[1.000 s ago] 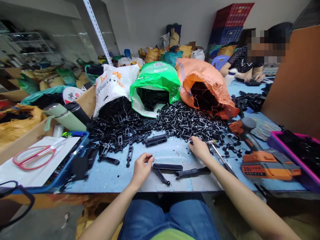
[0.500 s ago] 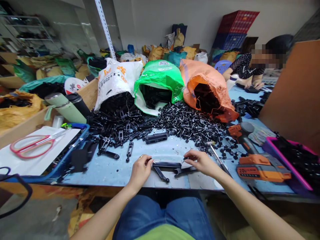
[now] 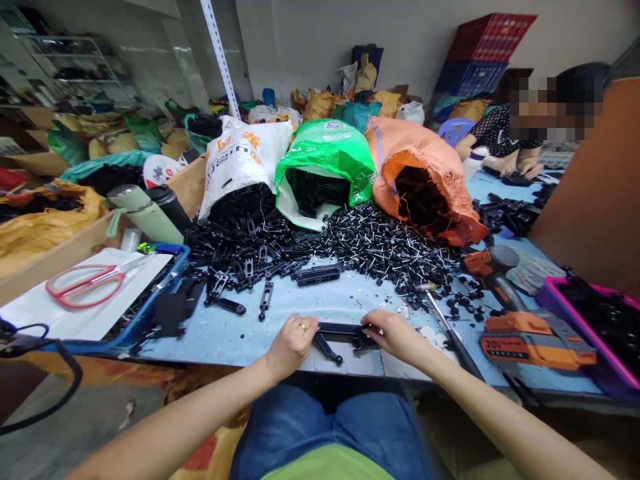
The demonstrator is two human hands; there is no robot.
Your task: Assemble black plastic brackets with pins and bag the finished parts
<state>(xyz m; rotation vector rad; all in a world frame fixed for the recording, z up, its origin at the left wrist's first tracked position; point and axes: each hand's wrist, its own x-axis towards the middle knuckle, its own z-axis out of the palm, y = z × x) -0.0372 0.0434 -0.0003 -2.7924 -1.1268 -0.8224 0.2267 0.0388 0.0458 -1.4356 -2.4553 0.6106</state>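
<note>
A long black plastic arm (image 3: pixel 343 329) lies level between my hands, near the table's front edge. Closed in a pinch, my left hand (image 3: pixel 294 341) grips its left end. The fingers of my right hand (image 3: pixel 393 332) are closed at its right end, and the fingertips are partly hidden. Below hangs or lies a shorter black piece with a ball tip (image 3: pixel 329 349), slanting down to the right. Another dark piece (image 3: pixel 364 343) shows beneath my right fingers; how these join the arm cannot be made out.
White (image 3: pixel 240 160), green (image 3: pixel 325 153) and orange (image 3: pixel 417 160) sacks spill black parts and screws (image 3: pixel 395 247) over the blue table. A hammer (image 3: pixel 450 327) and cordless drill (image 3: pixel 535 340) lie right. Scissors (image 3: pixel 87 283) rest on a blue tray (image 3: pixel 183 257). Another person (image 3: pixel 500 137) works behind.
My right hand has moved slightly left, onto the right end of the arm. My left hand's fingers have curled in more tightly. The whole view has shifted a little.
</note>
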